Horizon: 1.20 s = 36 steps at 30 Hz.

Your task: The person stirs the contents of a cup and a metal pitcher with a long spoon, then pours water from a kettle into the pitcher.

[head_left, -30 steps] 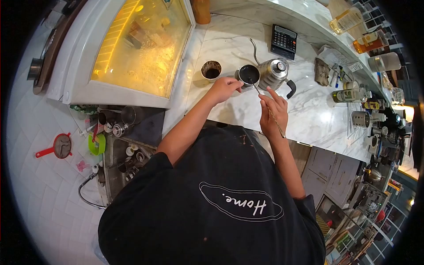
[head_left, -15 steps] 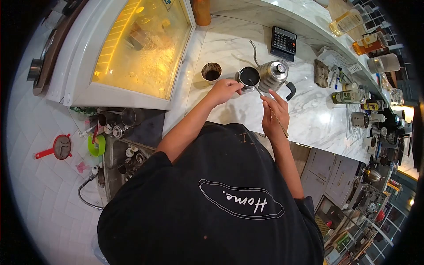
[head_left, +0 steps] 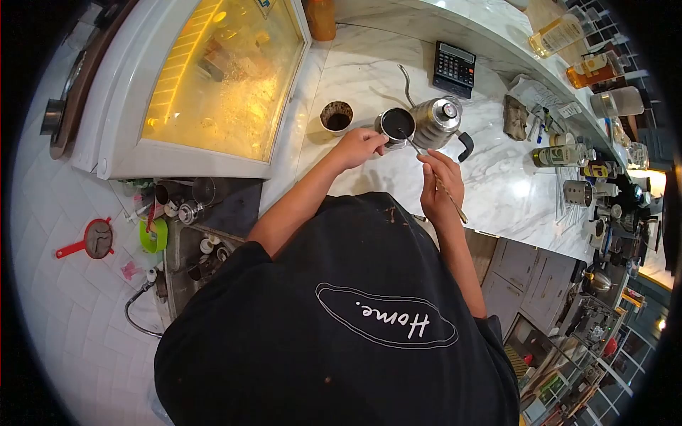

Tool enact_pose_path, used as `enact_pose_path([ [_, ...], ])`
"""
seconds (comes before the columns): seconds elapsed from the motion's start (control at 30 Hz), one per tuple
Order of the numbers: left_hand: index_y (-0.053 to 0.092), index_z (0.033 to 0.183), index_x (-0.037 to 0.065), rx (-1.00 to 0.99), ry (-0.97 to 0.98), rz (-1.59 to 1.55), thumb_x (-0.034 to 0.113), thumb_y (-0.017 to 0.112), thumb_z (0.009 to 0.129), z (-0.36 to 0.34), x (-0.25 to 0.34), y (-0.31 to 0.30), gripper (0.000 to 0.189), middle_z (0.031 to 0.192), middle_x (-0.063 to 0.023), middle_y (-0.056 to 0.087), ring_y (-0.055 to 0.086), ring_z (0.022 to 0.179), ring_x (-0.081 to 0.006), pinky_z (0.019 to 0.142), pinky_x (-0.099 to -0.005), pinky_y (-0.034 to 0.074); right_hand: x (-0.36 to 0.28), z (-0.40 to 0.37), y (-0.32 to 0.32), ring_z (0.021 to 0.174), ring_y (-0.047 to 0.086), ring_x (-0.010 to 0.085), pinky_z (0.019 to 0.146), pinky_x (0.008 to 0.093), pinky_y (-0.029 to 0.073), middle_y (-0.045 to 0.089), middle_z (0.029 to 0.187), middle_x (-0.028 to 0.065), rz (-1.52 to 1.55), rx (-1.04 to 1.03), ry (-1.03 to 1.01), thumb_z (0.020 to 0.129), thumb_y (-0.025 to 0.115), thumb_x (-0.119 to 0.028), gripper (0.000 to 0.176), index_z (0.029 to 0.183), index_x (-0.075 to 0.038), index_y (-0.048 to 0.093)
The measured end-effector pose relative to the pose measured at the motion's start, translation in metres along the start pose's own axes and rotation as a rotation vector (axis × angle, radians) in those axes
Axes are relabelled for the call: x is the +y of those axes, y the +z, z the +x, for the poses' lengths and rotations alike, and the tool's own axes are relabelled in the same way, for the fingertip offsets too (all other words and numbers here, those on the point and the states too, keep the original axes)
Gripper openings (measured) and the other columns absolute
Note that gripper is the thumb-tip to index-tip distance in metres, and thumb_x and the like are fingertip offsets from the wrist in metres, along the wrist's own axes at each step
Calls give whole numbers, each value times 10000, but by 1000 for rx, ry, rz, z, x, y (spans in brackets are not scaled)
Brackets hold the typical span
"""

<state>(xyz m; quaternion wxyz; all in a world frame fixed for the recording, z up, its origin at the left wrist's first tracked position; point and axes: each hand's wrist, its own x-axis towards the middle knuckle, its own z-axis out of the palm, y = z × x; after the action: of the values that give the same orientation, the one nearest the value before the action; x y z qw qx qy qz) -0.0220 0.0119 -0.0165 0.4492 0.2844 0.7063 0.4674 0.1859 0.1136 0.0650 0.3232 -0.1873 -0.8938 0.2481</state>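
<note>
A metal cup (head_left: 396, 122) filled with dark liquid stands on the marble counter. My left hand (head_left: 359, 148) is closed at its near edge, thumb and fingers pinched there. In my right hand (head_left: 442, 183) is a long bar spoon (head_left: 447, 190) with a twisted stem, slanted so its lower end dips into the liquid. A steel gooseneck kettle (head_left: 435, 121) with a black handle stands just right of the cup. To the left sits a paper cup (head_left: 336, 116) with dark residue inside.
A black calculator (head_left: 455, 69) lies behind the kettle. A lit glass-door cabinet (head_left: 220, 82) stands at left, above a sink (head_left: 183, 259) with items in it. Several bottles (head_left: 558, 33) line the raised ledge at right. A brown cloth (head_left: 515, 118) lies near some pens.
The view has shifted very slightly. Both hands, the spoon and the metal cup keep nearly the same places relative to one another.
</note>
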Motion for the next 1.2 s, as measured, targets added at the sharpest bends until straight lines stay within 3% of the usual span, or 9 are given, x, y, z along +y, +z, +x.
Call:
enact_pose_path([
  [0.23,672,720,31,-12,18,-108,323,636,960,1,-5,3,380,704,-15,636,552,692,-116,680,-296,456,3,6,-2,956,670,311,870,408,483,720,1002,125,48,-36,-28,921,656,-13,171,1088,-44,681],
  [0.33,677,768,26,-48,24,-124,316,634,993,1,-4,2,369,743,-16,636,564,706,-107,694,-285,463,8,10,-3,947,673,306,861,407,482,722,1002,123,21,-39,-39,916,657,-5,175,1086,-43,680],
  [1.2,625,706,30,-70,55,-41,328,598,988,-4,2,-2,411,717,-17,590,518,730,-122,705,-298,410,12,13,-2,979,691,280,843,407,495,730,1054,112,75,-63,-93,863,687,51,259,1106,-33,656],
])
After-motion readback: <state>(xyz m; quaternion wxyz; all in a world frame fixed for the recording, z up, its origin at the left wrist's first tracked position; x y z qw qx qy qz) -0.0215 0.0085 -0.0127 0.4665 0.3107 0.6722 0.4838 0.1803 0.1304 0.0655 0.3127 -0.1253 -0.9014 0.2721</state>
